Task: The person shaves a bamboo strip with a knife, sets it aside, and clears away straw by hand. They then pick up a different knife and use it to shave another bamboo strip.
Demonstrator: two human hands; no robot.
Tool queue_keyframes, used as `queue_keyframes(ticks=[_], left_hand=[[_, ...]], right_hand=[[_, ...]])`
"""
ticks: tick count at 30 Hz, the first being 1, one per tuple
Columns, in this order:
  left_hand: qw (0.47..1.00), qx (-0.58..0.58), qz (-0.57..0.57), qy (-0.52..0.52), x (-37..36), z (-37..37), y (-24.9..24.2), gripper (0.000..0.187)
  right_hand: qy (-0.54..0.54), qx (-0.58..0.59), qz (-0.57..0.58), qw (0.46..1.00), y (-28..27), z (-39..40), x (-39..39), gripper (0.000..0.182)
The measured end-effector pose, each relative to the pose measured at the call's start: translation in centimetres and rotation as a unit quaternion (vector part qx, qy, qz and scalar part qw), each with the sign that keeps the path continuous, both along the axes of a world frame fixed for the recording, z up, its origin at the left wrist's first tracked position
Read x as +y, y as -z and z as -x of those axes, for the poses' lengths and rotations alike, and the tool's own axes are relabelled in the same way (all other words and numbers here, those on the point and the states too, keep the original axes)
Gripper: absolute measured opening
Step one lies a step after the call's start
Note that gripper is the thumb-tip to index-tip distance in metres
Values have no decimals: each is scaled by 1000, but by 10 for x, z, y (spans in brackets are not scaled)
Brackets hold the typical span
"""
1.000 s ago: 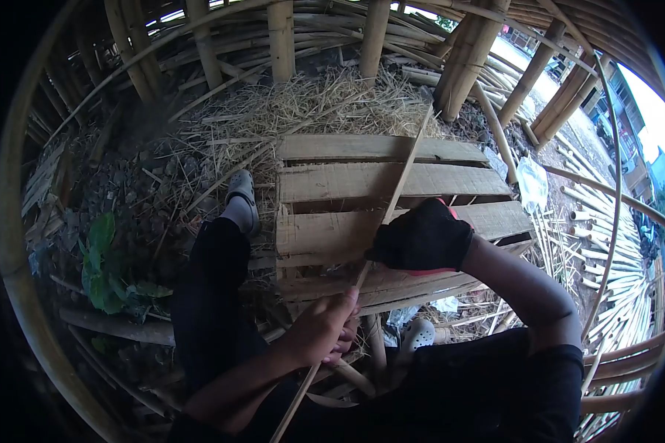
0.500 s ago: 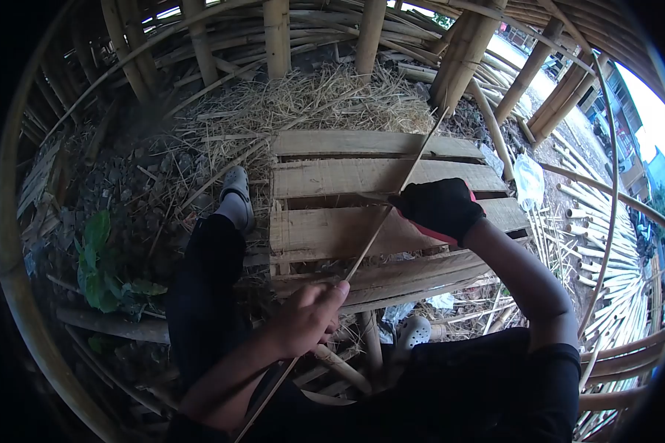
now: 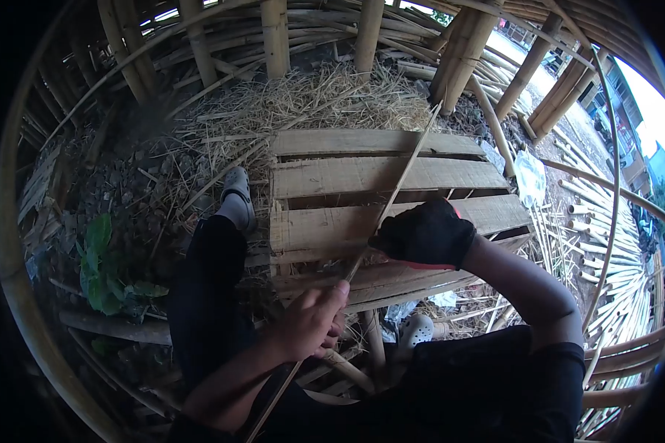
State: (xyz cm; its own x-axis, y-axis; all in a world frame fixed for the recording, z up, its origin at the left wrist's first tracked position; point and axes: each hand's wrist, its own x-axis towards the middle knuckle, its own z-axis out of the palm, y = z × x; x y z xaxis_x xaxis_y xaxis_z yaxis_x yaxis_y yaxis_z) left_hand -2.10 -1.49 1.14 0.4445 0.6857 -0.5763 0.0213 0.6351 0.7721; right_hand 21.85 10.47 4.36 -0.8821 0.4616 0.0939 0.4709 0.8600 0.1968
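Note:
A long thin bamboo strip [image 3: 403, 177] runs slantwise over a slatted wooden pallet [image 3: 325, 176], its far end near a bamboo post. My bare left hand [image 3: 314, 321] is closed round the strip at the pallet's near edge, thumb on top. Further up the strip, my right hand [image 3: 425, 235], in a black and red glove, is closed at the strip above the pallet's right half. In the earlier frame a blade shows at the right hand; now it is hidden. The strip's near end passes below my left forearm.
Upright bamboo posts [image 3: 275, 40] stand beyond the pallet, with straw [image 3: 310, 103] around their feet. A plastic bag [image 3: 530, 179] lies right of the pallet. Many cut bamboo poles [image 3: 621, 295] lie at the far right. A leafy plant [image 3: 100, 266] grows at the left.
My right hand has moved down along the strip, closer to my left hand. The blade has gone out of sight. The strip's upper part has shifted slightly left, and my left hand stays in place.

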Motion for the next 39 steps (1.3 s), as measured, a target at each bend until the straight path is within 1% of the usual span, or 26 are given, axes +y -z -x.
queue_keyframes(ticks=[2,3,6,7,8,10,12,13,14,16,18,19,20,22,23,24,26,27,29,30,32,34,35,36,38,39], left_hand=[[998,-40,34,-15,1,1,-2,38],[998,-42,33,-16,2,1,-2,38],[999,-41,29,-9,4,0,2,39],[999,-31,20,-8,3,0,4,39],[1000,-22,10,-8,2,-1,5,39],[1000,-16,19,-11,2,-1,4,40],[1000,-14,23,-16,2,-2,3,40],[1000,-16,15,-12,3,-1,3,41],[1000,-19,7,-9,3,-1,3,41],[1000,-19,8,-8,2,-3,2,41],[1000,-18,9,-9,3,-2,2,42],[1000,-24,10,-9,2,-2,2,41],[1000,-29,10,-6,2,-3,2,41],[999,-43,26,-11,3,-3,0,40],[997,-59,37,-21,3,-3,-1,40],[997,-59,35,-20,4,-4,0,40],[997,-70,41,-17,6,-4,4,39],[997,-70,39,-18,6,-3,4,39],[997,-67,37,-15,5,-2,4,39],[997,-67,34,-15,4,-4,2,39],[1000,-11,17,-18,-1,-8,-3,40],[999,-20,24,-15,0,-6,-3,40],[999,-28,29,-16,1,-5,-3,40],[999,-30,27,-18,1,-5,-1,40],[1000,-21,17,0,2,-4,4,40],[1000,-22,14,-3,4,-4,3,40]], right_hand=[[153,-59,-7,986,15,-18,41,32],[147,-28,-26,988,20,-33,60,37],[119,-24,10,993,12,-24,42,34],[61,4,-17,998,10,-15,21,32],[28,-33,-8,999,3,-3,7,29],[-10,-6,30,999,-1,-6,15,26],[104,-33,-21,994,11,-25,54,25],[171,-98,-32,980,7,-37,73,27],[186,-106,-96,972,18,-57,95,30],[189,-127,-58,972,4,-52,88,31],[163,-113,-13,980,1,-27,48,30],[75,-69,5,995,14,-27,38,28],[-36,-13,-40,998,21,-21,31,25],[-10,-12,15,1000,8,-22,38,23],[19,-51,-18,998,9,-30,53,24],[173,-136,13,975,12,-32,73,26],[111,-45,6,993,20,-48,87,28],[110,-45,5,993,13,-41,78,28],[88,-89,-8,992,-1,-16,37,29],[45,-42,1,998,5,-13,27,30],[27,-37,39,998,3,-16,34,31],[123,-65,-15,990,14,-35,69,32],[183,-111,-27,977,13,-49,90,33],[169,-69,-32,983,6,-55,102,32],[153,-70,-63,984,13,-68,98,30],[135,-85,-52,986,13,-56,83,29]])
